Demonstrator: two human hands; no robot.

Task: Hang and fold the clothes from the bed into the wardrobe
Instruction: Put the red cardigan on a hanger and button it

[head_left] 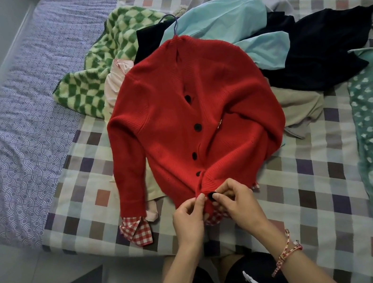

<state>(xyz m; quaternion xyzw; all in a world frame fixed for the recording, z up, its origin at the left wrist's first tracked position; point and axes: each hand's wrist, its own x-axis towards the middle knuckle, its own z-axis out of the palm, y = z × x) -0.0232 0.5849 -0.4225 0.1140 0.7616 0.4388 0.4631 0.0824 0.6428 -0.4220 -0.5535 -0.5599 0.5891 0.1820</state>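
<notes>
A red cardigan (200, 114) lies face up on the bed (310, 169), its hem at the near edge and a hanger hook (172, 23) sticking out of its collar. At the hem, the left hand (187, 218) pinches the knit edge, while the right hand (237, 201) pinches the lowest black button (211, 196) between thumb and fingers. Behind the cardigan, toward the far edge, a green checked fleece (102, 64), a light blue garment (221, 18) and a dark garment (319, 50) lie heaped.
</notes>
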